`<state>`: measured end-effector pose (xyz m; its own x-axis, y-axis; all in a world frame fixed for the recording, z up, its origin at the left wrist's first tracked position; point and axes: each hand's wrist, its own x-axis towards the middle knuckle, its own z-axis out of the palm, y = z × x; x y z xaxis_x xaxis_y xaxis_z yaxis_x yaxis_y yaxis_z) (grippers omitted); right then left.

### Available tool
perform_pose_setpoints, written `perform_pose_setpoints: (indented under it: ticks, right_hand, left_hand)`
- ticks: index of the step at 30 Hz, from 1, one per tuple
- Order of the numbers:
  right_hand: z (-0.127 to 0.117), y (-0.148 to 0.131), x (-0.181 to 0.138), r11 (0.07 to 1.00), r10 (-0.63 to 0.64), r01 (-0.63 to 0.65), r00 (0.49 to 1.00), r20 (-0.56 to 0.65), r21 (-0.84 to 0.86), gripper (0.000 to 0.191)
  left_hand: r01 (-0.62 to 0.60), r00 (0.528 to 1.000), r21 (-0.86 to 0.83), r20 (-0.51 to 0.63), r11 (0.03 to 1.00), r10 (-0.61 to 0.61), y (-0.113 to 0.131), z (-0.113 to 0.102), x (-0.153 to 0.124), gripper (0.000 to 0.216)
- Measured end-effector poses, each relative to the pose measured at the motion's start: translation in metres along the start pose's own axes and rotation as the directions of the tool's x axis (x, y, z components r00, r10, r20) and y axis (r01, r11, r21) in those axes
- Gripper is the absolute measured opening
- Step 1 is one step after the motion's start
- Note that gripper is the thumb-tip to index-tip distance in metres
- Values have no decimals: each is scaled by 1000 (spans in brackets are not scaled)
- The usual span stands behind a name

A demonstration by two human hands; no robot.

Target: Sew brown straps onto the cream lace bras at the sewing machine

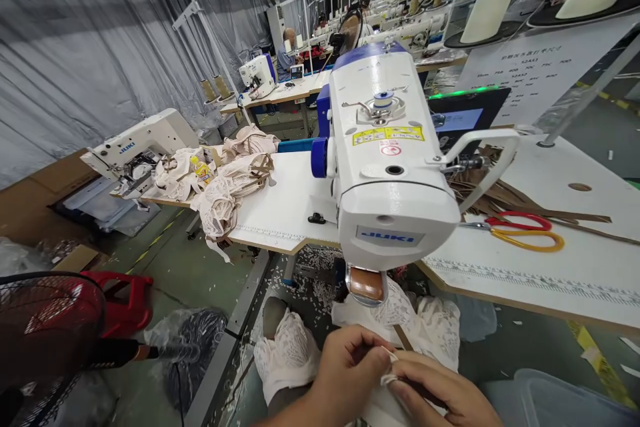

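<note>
Low in the view, below the sewing machine head [395, 207], my left hand [350, 367] pinches the edge of a cream fabric strap. Facing it, my right hand [435, 390] has its fingers closed on the same strap, close to my left fingertips. A cream lace garment [435, 320] hangs just beyond my hands, under the machine, with a narrow brown strip [403, 338] on it. More white lace fabric [290, 353] lies to the left of my left hand. My fingers partly hide the strap.
A heap of cream lace garments [220, 200] lies on the white table's left part. Red-and-orange-handled scissors [530, 235] and brown straps [530, 203] lie on the right. A second sewing machine [145, 143] stands left; a black fan [50, 340] is at lower left.
</note>
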<state>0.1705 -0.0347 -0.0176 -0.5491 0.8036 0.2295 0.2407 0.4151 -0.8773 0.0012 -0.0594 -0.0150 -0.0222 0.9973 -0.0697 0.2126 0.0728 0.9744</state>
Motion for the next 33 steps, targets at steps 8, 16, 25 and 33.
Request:
perform_pose_setpoints:
  ticks: [8,16,25,33]
  right_hand:
    - [-20,-17,15,995,6,-11,999,48,95,18]
    - [-31,-9,23,994,5,6,996,-94,113,19]
    - [-56,5,40,980,-56,47,998,-42,-194,21]
    - [-60,3,42,988,125,-135,983,134,69,19]
  left_hand:
    - [-252,967,301,104,920,231,13,-14,15,23]
    - [-359,932,361,92,861,350,25,-11,22,14]
    - [-573,815,489,252,657,523,37,-18,24,18]
    - [-574,814,529,282,625,509,43,-21,29,13]
